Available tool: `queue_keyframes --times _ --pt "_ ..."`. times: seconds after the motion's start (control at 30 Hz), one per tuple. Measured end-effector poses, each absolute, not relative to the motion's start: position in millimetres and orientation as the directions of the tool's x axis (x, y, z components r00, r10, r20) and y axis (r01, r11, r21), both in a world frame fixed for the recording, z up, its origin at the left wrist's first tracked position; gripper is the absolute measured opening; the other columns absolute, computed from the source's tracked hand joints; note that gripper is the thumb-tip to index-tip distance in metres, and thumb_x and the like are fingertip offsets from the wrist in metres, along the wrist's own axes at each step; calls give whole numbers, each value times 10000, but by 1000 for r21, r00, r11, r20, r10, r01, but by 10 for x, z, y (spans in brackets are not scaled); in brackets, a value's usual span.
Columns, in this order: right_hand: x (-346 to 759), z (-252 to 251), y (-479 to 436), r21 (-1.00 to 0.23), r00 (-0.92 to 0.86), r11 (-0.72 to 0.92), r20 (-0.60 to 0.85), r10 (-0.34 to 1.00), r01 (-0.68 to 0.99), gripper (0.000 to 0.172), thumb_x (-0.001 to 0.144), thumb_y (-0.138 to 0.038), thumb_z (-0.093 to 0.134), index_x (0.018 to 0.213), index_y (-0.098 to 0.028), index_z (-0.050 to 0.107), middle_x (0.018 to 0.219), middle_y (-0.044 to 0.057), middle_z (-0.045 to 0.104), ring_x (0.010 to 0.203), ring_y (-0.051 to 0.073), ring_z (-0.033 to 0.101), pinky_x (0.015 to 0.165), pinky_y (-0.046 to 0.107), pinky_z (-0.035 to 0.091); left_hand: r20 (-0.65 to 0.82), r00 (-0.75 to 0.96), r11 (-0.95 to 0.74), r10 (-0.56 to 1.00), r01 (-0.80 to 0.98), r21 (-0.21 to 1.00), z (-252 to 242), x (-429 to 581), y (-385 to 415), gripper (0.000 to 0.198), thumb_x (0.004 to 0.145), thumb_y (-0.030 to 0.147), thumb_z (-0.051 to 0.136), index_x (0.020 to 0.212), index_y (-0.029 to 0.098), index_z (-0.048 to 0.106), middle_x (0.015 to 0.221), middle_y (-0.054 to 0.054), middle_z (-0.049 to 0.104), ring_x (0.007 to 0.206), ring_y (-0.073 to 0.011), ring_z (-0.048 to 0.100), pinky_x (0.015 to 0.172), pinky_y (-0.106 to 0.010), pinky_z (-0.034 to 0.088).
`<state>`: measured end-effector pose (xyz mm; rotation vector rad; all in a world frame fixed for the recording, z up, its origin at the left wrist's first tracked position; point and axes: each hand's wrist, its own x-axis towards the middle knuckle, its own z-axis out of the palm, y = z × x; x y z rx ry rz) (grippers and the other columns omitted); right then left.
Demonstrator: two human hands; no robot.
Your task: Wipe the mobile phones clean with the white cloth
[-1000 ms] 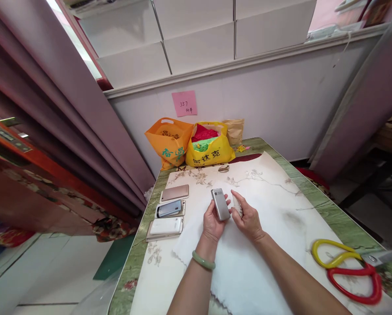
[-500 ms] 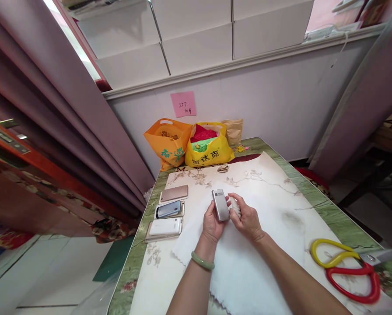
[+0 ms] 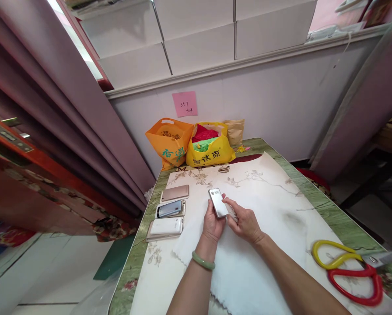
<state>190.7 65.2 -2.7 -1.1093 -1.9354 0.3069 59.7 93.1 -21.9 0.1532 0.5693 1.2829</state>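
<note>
A silver mobile phone (image 3: 218, 205) rests in my left hand (image 3: 213, 224), its back with camera and speaker slots facing up. My left fingers curl around its far side, and a green bangle (image 3: 203, 261) circles that wrist. Over the phone's right edge, my right hand (image 3: 245, 222) is bent with its fingertips touching the back. It grips a small white wad (image 3: 231, 214), mostly covered by the fingers; whether it is cloth or paper I cannot make out. A white cloth (image 3: 248, 271) lies beneath both hands.
Several phones lie in stacks at the left, including a rose-gold phone (image 3: 175, 193), a blue-grey phone (image 3: 169, 208) and a white phone (image 3: 167, 226). Large scissors (image 3: 350, 267) lie at the right. An orange bag (image 3: 169, 140) and a yellow bag (image 3: 211, 153) stand against the wall.
My right hand has moved left with the white wad, from beside the phone onto its right edge. The phone has tilted slightly and its back now looks brighter.
</note>
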Motion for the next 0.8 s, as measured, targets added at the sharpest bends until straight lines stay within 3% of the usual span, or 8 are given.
queue_keyframes --times 0.2,0.47,0.8 --pt "1908 -24 658 -598 -175 527 545 820 603 522 845 -221 467 1365 -237 429 1271 48 625 769 146 687 696 252 550 -329 96 237 940 -875 423 -233 594 945 425 925 416 485 1213 135 623 1193 -141 667 1046 -227 655 928 -347 520" --pt "1912 -21 661 -599 -118 494 555 823 630 446 857 -238 471 1302 -223 485 1010 22 711 684 139 670 625 228 525 -348 88 236 933 -880 411 -181 611 931 405 937 401 468 1215 143 611 1194 -141 666 1028 -221 663 899 -345 536" --pt "1909 -51 675 -628 40 427 590 806 650 477 880 -276 460 1355 -230 455 1118 50 691 754 166 695 640 251 554 -325 177 317 929 -832 455 -108 597 892 392 893 379 519 1175 130 628 1192 -145 667 998 -244 667 883 -376 522"
